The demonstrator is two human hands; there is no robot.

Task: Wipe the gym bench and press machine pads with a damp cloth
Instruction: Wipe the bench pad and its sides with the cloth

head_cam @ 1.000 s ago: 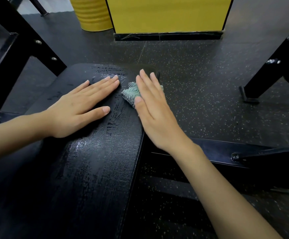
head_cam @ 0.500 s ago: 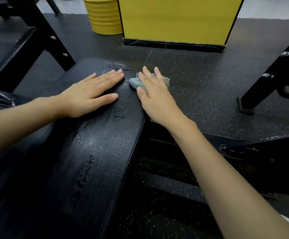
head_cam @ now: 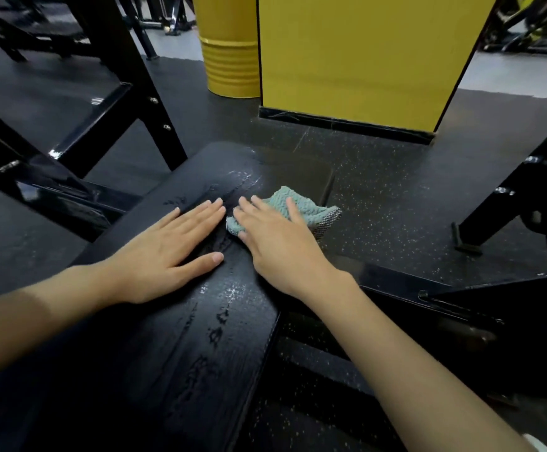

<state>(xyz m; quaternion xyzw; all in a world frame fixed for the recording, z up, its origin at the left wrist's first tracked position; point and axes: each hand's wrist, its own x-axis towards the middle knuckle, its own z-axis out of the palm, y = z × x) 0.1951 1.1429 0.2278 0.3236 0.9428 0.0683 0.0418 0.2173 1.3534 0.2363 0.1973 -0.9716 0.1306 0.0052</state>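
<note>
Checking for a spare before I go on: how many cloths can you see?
1: the cloth lies under the right hand at the far right edge of the pad. Others may be out of view.

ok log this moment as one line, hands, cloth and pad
step: wipe bench pad | right hand: flat, pressing teal cloth at pad's right edge | left hand: flat on pad | pad: wet streaks

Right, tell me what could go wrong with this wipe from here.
1. The cloth lies at the bench pad's right edge, with one corner seemingly past it. The right hand only presses flat on it, so an outward stroke could drop it onto the floor.
2. The left hand rests flat on the pad beside wet streaks; if the person leans on it, it might slip.
</note>
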